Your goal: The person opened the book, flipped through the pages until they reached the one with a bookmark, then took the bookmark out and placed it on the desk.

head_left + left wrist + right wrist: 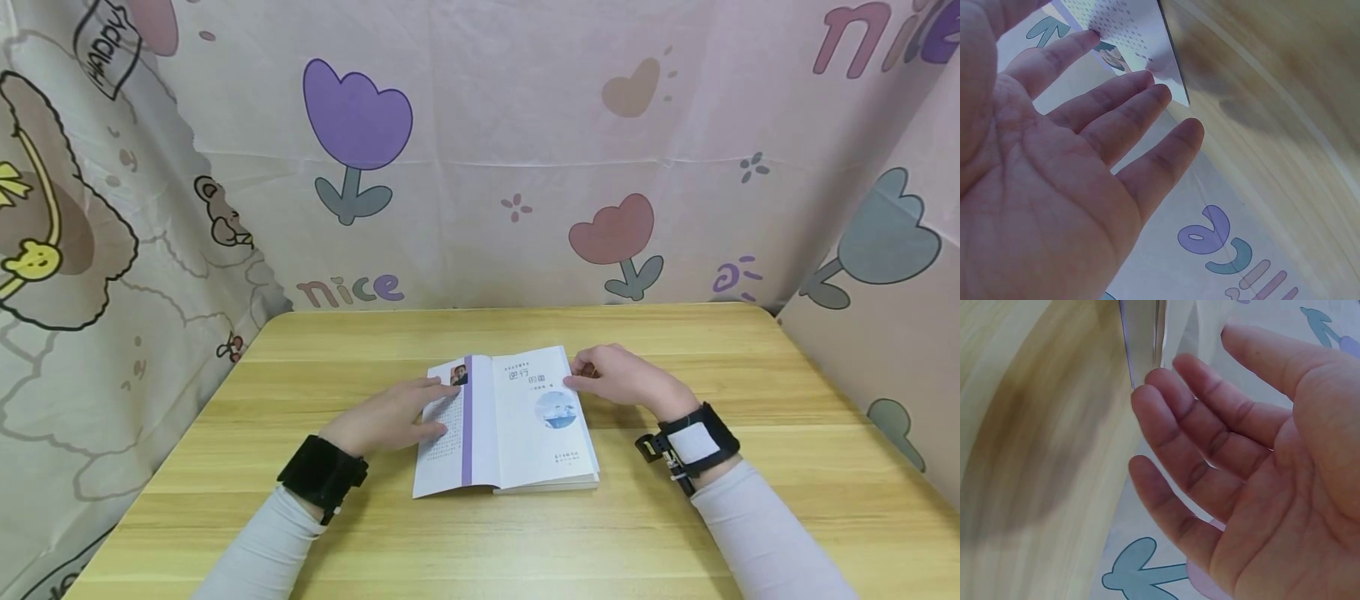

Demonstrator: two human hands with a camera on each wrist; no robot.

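A paperback book (525, 462) lies open at its title page, which bears a round blue picture; its left flap has a purple stripe, a small photo and lines of print. My left hand (393, 415) reaches over that flap, its fingers extended and fingertips on the printed side (1116, 25). At the title page's upper right edge is my right hand (626, 379), with the thumb tip over the page margin and the other fingers loosely bent beside the book. In the right wrist view, the thumb and fingers (1163, 422) are spread apart near the book's edge (1141, 337).
The book rests on a light wood-grain table (337, 350). A patterned cloth (480, 125) with flowers and lettering hangs behind the table and along both sides. Each wrist wears a black strap (322, 473), above a pale sleeve (262, 546).
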